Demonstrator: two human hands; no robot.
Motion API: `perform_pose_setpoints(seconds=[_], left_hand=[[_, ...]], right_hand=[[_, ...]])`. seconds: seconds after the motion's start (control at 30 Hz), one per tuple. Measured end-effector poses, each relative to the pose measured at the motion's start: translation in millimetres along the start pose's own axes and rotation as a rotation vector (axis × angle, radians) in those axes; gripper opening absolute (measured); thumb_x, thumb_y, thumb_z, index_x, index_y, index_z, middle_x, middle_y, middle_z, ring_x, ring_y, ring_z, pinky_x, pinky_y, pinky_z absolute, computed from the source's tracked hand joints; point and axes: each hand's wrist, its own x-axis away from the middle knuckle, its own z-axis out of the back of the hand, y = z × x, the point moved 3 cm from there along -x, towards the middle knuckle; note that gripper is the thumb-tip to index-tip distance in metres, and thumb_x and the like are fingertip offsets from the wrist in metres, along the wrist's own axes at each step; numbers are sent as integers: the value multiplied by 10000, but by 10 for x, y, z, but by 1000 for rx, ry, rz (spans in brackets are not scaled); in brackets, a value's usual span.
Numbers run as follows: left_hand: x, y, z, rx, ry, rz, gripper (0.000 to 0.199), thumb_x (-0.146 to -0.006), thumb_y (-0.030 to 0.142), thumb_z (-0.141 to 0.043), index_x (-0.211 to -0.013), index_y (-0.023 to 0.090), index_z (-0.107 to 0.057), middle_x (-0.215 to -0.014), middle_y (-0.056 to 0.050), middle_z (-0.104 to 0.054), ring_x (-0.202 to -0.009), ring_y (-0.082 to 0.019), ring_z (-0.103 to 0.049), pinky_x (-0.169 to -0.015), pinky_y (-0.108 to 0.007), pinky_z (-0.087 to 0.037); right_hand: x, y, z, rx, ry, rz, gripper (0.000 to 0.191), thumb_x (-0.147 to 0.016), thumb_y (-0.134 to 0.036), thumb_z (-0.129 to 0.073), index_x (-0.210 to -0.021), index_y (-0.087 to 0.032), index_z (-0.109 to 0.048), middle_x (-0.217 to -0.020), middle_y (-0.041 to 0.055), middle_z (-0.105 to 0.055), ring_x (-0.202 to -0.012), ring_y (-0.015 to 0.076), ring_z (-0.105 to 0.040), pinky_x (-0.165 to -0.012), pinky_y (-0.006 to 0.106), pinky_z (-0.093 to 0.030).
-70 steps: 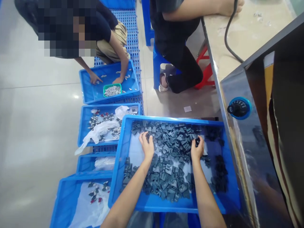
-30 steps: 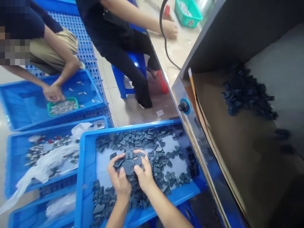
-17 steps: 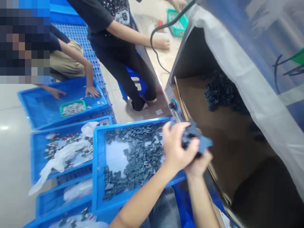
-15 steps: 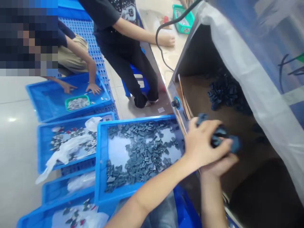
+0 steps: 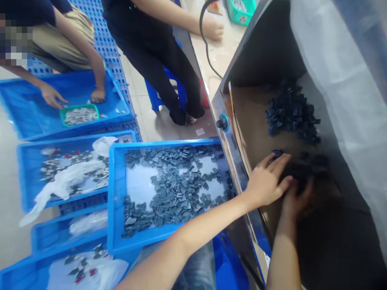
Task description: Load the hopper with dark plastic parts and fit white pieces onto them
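My left hand (image 5: pixel 267 179) reaches into the dark-walled box (image 5: pixel 260 52) with its fingers stretched out over the brown floor. A small dark plastic part (image 5: pixel 277 153) lies at its fingertips. Just beside it, my right hand (image 5: pixel 298 201) is in shadow, blurred, its fingers apart. Several loose dark parts (image 5: pixel 302 171) are close to both hands, hard to make out in the shade. Deeper inside the box sits a pile of dark plastic parts (image 5: pixel 292 110). To the left, a blue tray (image 5: pixel 113 193) holds many similar dark grey parts spread on a white sheet.
A black knob (image 5: pixel 223 122) sticks out from the box's front edge, and white sheeting (image 5: pixel 335 80) hangs along its right side. More blue trays (image 5: pixel 27 173) stand at left. Two other people work nearby; one has hands by a green basket (image 5: pixel 80 115).
Both hands have gone down and deeper into the box. The cluster of dark parts held between them has been let go onto the floor. My view has shifted to the right.
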Motion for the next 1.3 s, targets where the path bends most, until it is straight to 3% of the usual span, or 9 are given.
perform_pose_setpoints(seconds=[0.13, 0.3, 0.37, 0.43, 0.53, 0.67, 0.83, 0.97, 1.3], left_hand=[[843, -508, 732, -30, 228, -95, 347, -896, 279, -361, -1202, 186, -494, -1137, -95, -635, -1095, -192, -563, -953, -365, -455], [2235, -1676, 1740, -496, 511, 497, 425, -790, 388, -482, -1126, 134, -536, -1243, -198, -526, -1253, -341, -404, -1042, -557, -288], [2677, -1926, 2004, -590, 577, 713, 551, -764, 434, -471, -1181, 74, -495, -1329, -255, -422, -1329, -387, -261, -1058, -595, -214], [2979, -2008, 2119, -612, 591, 899, 585, -757, 438, -436, -1184, 42, -492, -1306, -277, -429, -1323, -402, -252, -1045, -612, -207], [3165, -1995, 2072, -614, 566, 1045, 528, -750, 422, -436, -1121, 64, -553, -1171, -246, -550, -1267, -379, -344, -1021, -588, -263], [3173, -2080, 1858, -617, 570, 1112, 452, -777, 405, -466, -1123, 137, -579, -1069, -190, -641, -1121, -338, -503, -1008, -597, -260], [3017, -2260, 1623, -539, 711, 1121, 469, -849, 395, -392, -1214, 124, -507, -1147, -216, -610, -1131, -315, -523, -1038, -594, -204], [2744, -2481, 1590, -426, 783, 1051, 535, -867, 439, -373, -1301, 129, -408, -1345, -213, -451, -1277, -275, -399, -1072, -483, -255], [2590, -2630, 1458, -115, 772, 1081, 557, -865, 470, -425, -1342, 196, -341, -1325, -169, -451, -1133, -243, -532, -1006, -418, -391]], right_hand=[[16, -144, 11, 117, 82, -33, 662, -829, -632, -350, -1132, -105, -611, -1337, 216, -424, -1251, 377, -357, -1000, 579, -268], [689, -913, 74, -62, 252, 214, 399, -916, -345, -382, -1248, -165, -509, -1288, 164, -480, -1254, 283, -390, -1021, 514, -286], [1139, -1261, -317, -301, -178, 358, 339, -870, -359, -470, -1179, -255, -560, -1220, 90, -552, -1197, 254, -459, -1003, 452, -339], [1558, -1367, -848, -349, -667, 191, 403, -751, -477, -602, -1108, -290, -614, -1234, 52, -557, -1196, 262, -457, -1014, 421, -336], [1901, -1151, -1450, -265, -721, -57, 445, -795, -542, -519, -1042, -189, -629, -1150, 146, -586, -1131, 313, -486, -957, 509, -351], [2213, -769, -1926, -181, -765, -277, 331, -885, -454, -510, -921, -141, -610, -953, 78, -620, -922, 206, -577, -867, 427, -435], [2492, -835, -2178, -153, -581, -409, 350, -909, -408, -499, -1143, -150, -538, -1154, 97, -542, -1042, 232, -530, -908, 457, -419], [2287, -964, -2468, -199, -457, -395, 443, -917, -425, -461, -1279, -172, -440, -1340, 128, -404, -1203, 287, -407, -991, 510, -326], [2277, -1398, -2594, -475, -618, -320, 452, -834, -502, -458, -1087, -141, -556, -1184, 143, -544, -1171, 264, -429, -1016, 466, -275]])
